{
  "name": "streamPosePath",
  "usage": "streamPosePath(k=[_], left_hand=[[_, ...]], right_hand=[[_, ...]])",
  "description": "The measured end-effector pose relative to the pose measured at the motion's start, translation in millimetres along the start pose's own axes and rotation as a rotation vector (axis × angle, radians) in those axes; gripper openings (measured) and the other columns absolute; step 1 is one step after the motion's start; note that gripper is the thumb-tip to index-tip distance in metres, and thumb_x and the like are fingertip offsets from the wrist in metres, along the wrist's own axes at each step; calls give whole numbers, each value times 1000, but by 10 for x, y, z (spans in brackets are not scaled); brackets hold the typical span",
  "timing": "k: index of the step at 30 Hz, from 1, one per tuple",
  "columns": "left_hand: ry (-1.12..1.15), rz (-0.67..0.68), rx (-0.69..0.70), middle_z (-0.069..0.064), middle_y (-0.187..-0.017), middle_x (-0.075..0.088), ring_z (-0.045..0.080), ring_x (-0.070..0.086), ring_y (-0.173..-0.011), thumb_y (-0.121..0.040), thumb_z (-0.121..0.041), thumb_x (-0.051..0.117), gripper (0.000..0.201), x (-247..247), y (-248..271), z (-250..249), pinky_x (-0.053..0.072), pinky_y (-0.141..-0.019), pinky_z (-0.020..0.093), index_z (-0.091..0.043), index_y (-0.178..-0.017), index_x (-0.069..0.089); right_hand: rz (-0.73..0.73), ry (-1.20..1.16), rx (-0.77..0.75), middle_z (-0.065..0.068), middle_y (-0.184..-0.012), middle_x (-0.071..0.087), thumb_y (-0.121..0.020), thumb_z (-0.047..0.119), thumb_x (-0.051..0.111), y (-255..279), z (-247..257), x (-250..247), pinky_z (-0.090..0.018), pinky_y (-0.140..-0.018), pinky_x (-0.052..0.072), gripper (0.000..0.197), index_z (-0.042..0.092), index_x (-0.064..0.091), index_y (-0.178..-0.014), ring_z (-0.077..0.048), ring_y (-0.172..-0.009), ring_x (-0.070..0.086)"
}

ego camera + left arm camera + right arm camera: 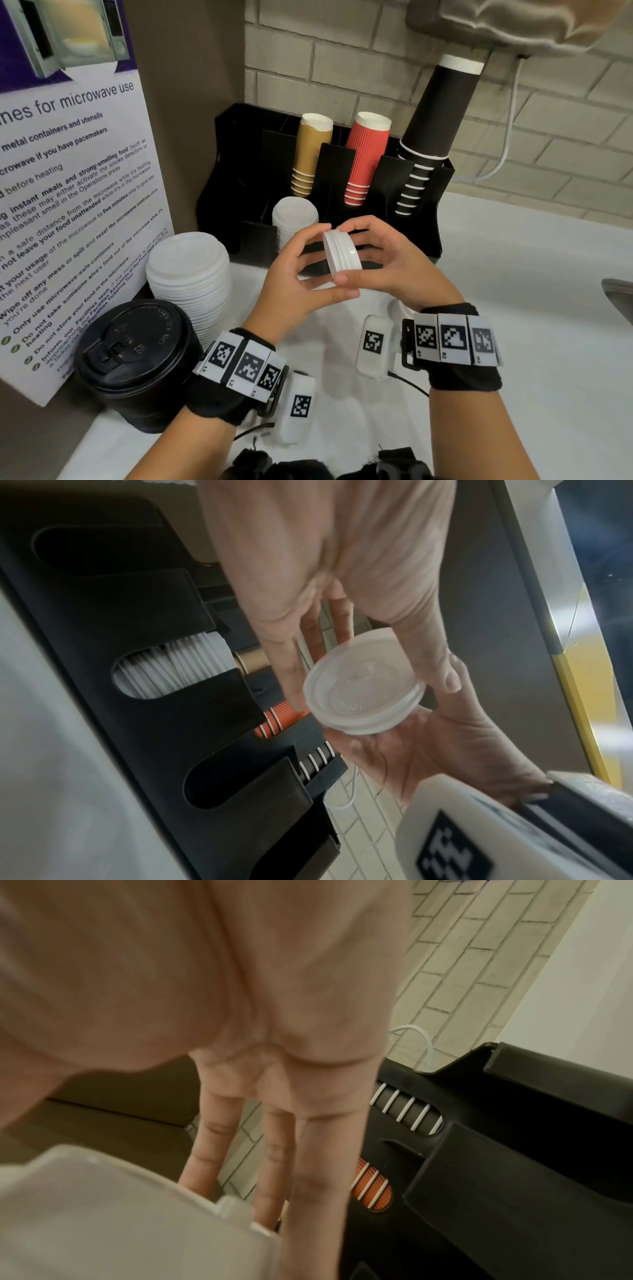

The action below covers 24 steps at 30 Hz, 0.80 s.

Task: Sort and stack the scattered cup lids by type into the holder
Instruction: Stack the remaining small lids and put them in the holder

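A small stack of white lids (342,257) is held on edge, up off the counter, in front of the black holder (431,212). My left hand (329,264) pinches its near side between thumb and fingers. From the right, my right hand (359,253) grips the same lids, thumb below and fingers above. In the left wrist view the lids (365,687) show their flat face between my left hand's fingers (291,669) and my right hand (428,745). A front compartment of the holder contains a stack of small white lids (295,219). The right wrist view shows only straight fingers (315,1150) and the holder (514,1150).
A tall stack of larger white lids (190,270) and a stack of black lids (137,356) stand on the counter at the left, by a microwave notice (68,205). Tan (310,154), red (364,161) and black cups (428,137) fill the holder's rear slots. A sink edge (618,298) lies at the right.
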<state>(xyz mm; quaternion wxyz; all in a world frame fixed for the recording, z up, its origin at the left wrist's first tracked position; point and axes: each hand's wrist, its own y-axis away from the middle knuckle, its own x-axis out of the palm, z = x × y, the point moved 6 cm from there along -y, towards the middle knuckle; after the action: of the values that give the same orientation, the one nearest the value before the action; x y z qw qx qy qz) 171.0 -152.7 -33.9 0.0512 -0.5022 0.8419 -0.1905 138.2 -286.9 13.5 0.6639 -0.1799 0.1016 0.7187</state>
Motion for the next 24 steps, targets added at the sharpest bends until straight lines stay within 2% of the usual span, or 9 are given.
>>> streamPosePath(k=[4, 6, 8, 10, 12, 14, 16, 20, 24], left_hand=[[-13, -40, -12, -25, -128, 54, 7, 55, -121, -53, -33, 85, 87, -16, 0, 44, 55, -91, 29, -40, -130, 46], [15, -94, -41, -18, -138, 47, 8, 52, -126, -53, -35, 84, 92, -54, 7, 88, 53, -94, 26, -41, -134, 41], [-5, -158, -96, -11, -140, 45, 10, 51, -124, -59, -38, 82, 88, -107, 12, 149, 51, -86, 12, -37, -136, 40], [-127, -187, -142, -5, -136, 46, 12, 53, -119, -73, -32, 80, 65, -147, 10, 223, 46, -75, 4, -29, -130, 48], [-232, -170, -188, -3, -129, 48, 11, 55, -114, -81, -25, 76, 43, -165, 4, 302, 43, -72, 0, -30, -118, 54], [-263, -139, -229, -4, -126, 49, 6, 55, -107, -83, -24, 75, 33, -166, -3, 365, 41, -69, -1, -32, -109, 57], [-276, -120, -253, -5, -123, 50, 8, 55, -106, -83, -23, 74, 30, -164, -11, 388, 42, -68, 0, -36, -104, 57], [-289, -107, -286, -3, -122, 51, 12, 54, -106, -83, -22, 74, 29, -167, -12, 421, 44, -63, 2, -35, -102, 57], [-321, -112, -313, -6, -123, 52, 2, 54, -101, -83, -25, 74, 29, -190, -2, 451, 42, -69, 6, -32, -107, 58]], right_hand=[[-12, 67, -14, 7, -109, 66, -67, 24, 86, -55, 7, 6, -26, -85, 56, 57, 31, 56, -116, -8, -101, 65], [-5, 118, -25, 8, -110, 65, -67, 22, 85, -164, 55, -21, -20, -81, 54, 57, 31, 56, -115, -5, -99, 64], [-62, 172, -47, 7, -109, 63, -67, 20, 85, -358, 125, -100, -13, -76, 51, 59, 28, 54, -117, -5, -96, 63], [-137, 304, -91, 8, -108, 60, -68, 19, 85, -624, 204, -166, -9, -76, 48, 60, 23, 52, -118, -5, -97, 60], [-117, 481, -135, 5, -111, 58, -70, 19, 83, -923, 255, -114, -17, -85, 47, 59, 18, 52, -120, -12, -103, 57], [-26, 610, -132, 0, -122, 56, -73, 19, 80, -1199, 223, 14, -25, -89, 43, 60, 17, 50, -125, -18, -113, 52], [54, 712, -122, -5, -129, 53, -75, 17, 76, -1405, 161, 154, -27, -90, 41, 59, 18, 49, -128, -21, -117, 50], [155, 847, -132, -11, -123, 56, -77, 10, 69, -1560, 47, 373, -36, -92, 46, 51, 13, 52, -126, -26, -111, 53], [165, 945, -99, -11, -126, 48, -72, 19, 78, -1521, -73, 414, -40, -93, 45, 62, 16, 49, -127, -26, -115, 47]])
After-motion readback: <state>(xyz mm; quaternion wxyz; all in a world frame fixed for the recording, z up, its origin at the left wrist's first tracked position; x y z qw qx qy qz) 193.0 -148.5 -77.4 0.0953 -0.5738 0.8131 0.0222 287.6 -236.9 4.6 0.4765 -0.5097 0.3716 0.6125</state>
